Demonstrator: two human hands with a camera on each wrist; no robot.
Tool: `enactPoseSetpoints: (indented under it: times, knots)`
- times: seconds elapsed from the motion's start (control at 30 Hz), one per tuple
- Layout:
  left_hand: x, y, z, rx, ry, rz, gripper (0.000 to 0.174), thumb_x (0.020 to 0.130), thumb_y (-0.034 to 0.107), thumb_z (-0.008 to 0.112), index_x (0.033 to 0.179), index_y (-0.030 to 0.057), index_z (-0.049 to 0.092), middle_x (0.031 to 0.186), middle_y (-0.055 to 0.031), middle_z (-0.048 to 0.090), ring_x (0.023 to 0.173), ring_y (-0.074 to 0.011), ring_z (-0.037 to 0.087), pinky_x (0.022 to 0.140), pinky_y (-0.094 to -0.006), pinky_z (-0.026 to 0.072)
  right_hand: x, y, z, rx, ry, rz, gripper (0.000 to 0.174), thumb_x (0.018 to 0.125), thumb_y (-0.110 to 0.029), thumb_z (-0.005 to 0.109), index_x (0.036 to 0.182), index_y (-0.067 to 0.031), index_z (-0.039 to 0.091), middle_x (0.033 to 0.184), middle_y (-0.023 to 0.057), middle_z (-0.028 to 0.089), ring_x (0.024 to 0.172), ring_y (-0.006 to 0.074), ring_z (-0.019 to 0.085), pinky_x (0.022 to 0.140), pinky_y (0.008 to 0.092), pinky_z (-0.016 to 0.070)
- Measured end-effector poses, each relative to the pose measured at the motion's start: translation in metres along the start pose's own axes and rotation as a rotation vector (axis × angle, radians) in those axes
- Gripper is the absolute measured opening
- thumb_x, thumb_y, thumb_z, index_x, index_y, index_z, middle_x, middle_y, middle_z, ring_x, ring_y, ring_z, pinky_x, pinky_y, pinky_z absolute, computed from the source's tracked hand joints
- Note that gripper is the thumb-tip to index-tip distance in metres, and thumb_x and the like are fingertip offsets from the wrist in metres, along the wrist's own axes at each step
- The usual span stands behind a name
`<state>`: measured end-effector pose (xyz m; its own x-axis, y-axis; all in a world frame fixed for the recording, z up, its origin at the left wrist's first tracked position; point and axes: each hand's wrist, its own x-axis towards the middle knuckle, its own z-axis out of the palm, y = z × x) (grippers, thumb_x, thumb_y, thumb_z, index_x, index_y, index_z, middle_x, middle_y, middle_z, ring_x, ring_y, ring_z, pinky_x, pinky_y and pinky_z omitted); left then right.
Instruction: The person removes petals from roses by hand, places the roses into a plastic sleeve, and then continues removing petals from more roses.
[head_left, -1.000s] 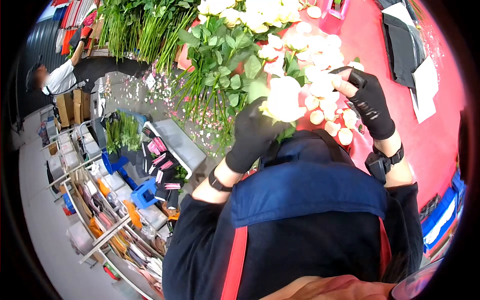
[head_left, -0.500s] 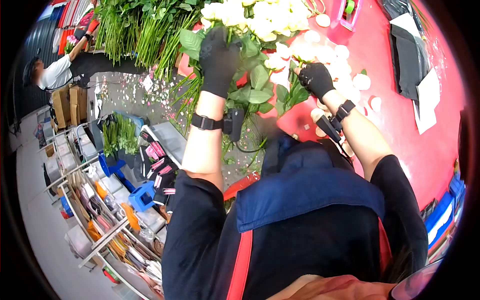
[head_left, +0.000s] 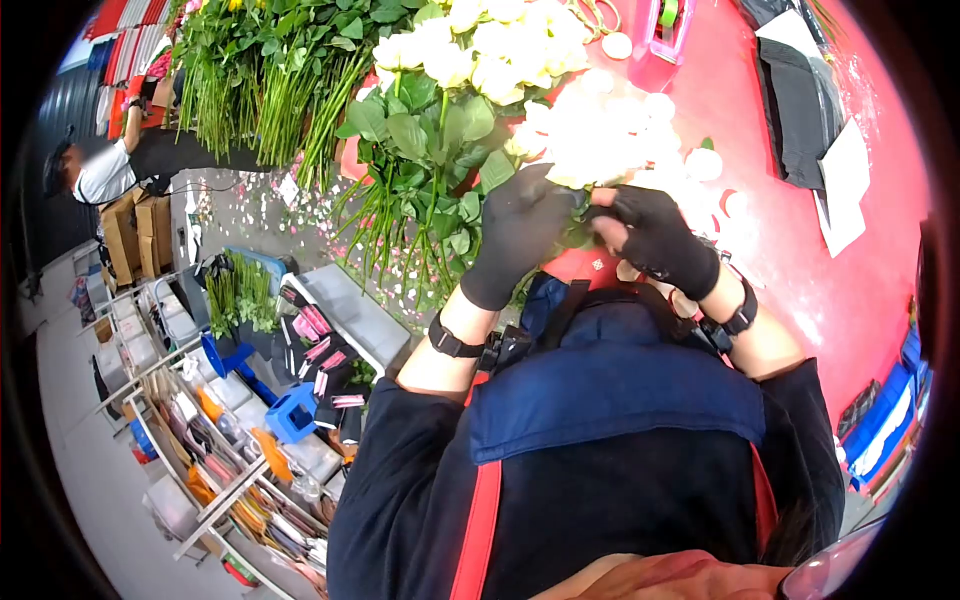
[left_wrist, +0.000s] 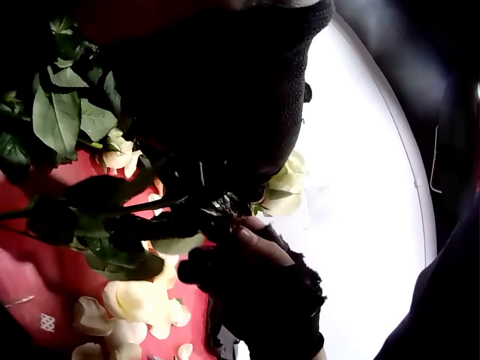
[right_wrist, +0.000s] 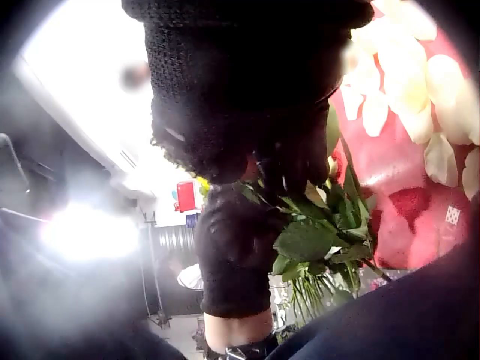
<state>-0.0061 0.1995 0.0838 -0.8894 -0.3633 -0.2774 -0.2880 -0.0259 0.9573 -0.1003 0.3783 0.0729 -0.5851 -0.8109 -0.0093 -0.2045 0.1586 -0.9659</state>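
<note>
A white rose (left_wrist: pixel 286 187) is between my two hands, its leafy stem (left_wrist: pixel 154 205) running out on the other side. My left hand (head_left: pixel 520 238), in a black fingerless glove, grips the stem below the bloom. My right hand (head_left: pixel 662 240), gloved alike, comes in from the other side, thumb and fingers pinching the rose close under its head. In the right wrist view the left hand (right_wrist: pixel 238 251) lies just beyond my right hand (right_wrist: pixel 247 105), which hides the bloom. Green leaves (right_wrist: pixel 311 238) stick out beside the hands.
Cream petals (left_wrist: pixel 139 304) lie scattered over the red table (head_left: pixel 800 290). Further forward are a pile of white roses (head_left: pixel 500 50), leafy stems (head_left: pixel 420 150) and a pink tape dispenser (head_left: pixel 660 40). A grey bench (head_left: pixel 355 310) stands left; another person (head_left: pixel 105 172) is at far left.
Half a second ago my left hand reached forward over the leafy stems and my right was among the petals. Both have drawn back and come together around a rose near my chest.
</note>
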Motion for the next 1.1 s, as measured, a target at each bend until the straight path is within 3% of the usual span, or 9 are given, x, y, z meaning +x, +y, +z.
enactPoseSetpoints:
  times: [0.07,0.23,0.33,0.5,0.7,0.83,0.93,1.03,1.1]
  knots:
    - [-0.004,0.002,-0.002,-0.005,-0.01,-0.01,0.027,0.088,0.004,0.063,0.115,-0.0017,0.065,0.08,0.0014,0.065,0.07,-0.0038,0.056,0.061,-0.0225,0.0463,-0.005,-0.002,-0.008,-0.077,0.156,-0.115,0.013,0.09,-0.001,0.063,0.102,0.0006,0.07,0.085,0.0066,0.069,0.079,0.013,0.065,0.07,0.0273,0.0508]
    - [-0.026,0.029,0.001,-0.014,-0.059,-0.059,0.029,0.089,0.005,0.06,0.117,-0.0022,0.064,0.094,-0.0022,0.068,0.08,-0.0068,0.058,0.071,-0.0255,0.0491,-0.011,-0.045,-0.042,-0.037,0.387,-0.035,0.008,0.086,-0.003,0.069,0.094,-0.0008,0.07,0.09,0.0083,0.068,0.083,0.0162,0.065,0.075,0.0284,0.0498]
    - [-0.036,0.029,0.002,0.047,-0.112,-0.011,0.032,0.09,0.008,0.062,0.12,-0.0016,0.063,0.104,-0.0075,0.07,0.09,-0.0144,0.064,0.08,-0.0302,0.0516,-0.011,-0.051,-0.047,-0.161,0.34,-0.342,0.008,0.084,-0.002,0.069,0.092,-0.0011,0.069,0.089,0.0083,0.067,0.084,0.019,0.064,0.076,0.0306,0.0502]
    - [-0.051,0.034,0.006,0.178,-0.177,0.028,0.035,0.092,0.012,0.06,0.124,-0.0006,0.06,0.114,-0.012,0.069,0.103,-0.0248,0.066,0.091,-0.0345,0.0513,-0.02,-0.058,-0.045,-0.016,0.294,-0.262,0.018,0.08,-0.006,0.074,0.096,-0.0012,0.067,0.095,0.0102,0.065,0.09,0.0236,0.064,0.08,0.0336,0.0505]
    - [-0.059,0.042,0.01,0.241,-0.241,0.118,0.03,0.094,0.013,0.056,0.12,0.0017,0.063,0.118,-0.0148,0.067,0.107,-0.0283,0.065,0.092,-0.0373,0.0502,-0.026,-0.048,-0.039,-0.041,0.163,-0.309,0.029,0.076,-0.014,0.078,0.1,-0.0029,0.066,0.102,0.0111,0.062,0.096,0.0261,0.062,0.083,0.035,0.0497]
    - [-0.064,0.017,-0.003,0.516,-0.276,0.053,0.026,0.089,0.01,0.056,0.112,0.0033,0.067,0.114,-0.0168,0.067,0.105,-0.0318,0.064,0.091,-0.0392,0.0507,-0.024,-0.063,-0.035,-0.068,0.262,-0.396,0.02,0.076,-0.013,0.077,0.092,-0.0037,0.067,0.098,0.0115,0.064,0.092,0.0274,0.063,0.08,0.0359,0.0501]
    - [-0.065,0.012,-0.003,0.53,-0.24,0.098,0.026,0.085,0.009,0.058,0.109,0.0036,0.069,0.111,-0.017,0.067,0.104,-0.0313,0.065,0.089,-0.0387,0.0515,-0.027,-0.059,-0.032,-0.044,0.245,-0.344,0.016,0.077,-0.013,0.075,0.089,-0.0042,0.068,0.094,0.0103,0.065,0.088,0.0268,0.064,0.077,0.0362,0.0501]
    - [-0.064,0.008,0.001,0.341,-0.214,0.24,0.028,0.094,0.017,0.057,0.115,0.0005,0.065,0.103,-0.0076,0.068,0.092,-0.018,0.063,0.079,-0.0322,0.0501,-0.028,-0.057,-0.027,-0.011,0.29,-0.352,0.012,0.079,-0.011,0.074,0.086,-0.0042,0.068,0.09,0.0095,0.065,0.084,0.0267,0.064,0.075,0.0364,0.0499]
    - [-0.065,0.013,0.002,0.222,-0.201,0.209,0.031,0.099,0.022,0.057,0.119,-0.0007,0.063,0.099,-0.0042,0.068,0.088,-0.0137,0.062,0.077,-0.0305,0.0498,-0.028,-0.057,-0.029,-0.05,0.264,-0.403,0.009,0.08,-0.01,0.073,0.085,-0.0043,0.067,0.09,0.0094,0.065,0.083,0.0265,0.064,0.074,0.0359,0.0499]
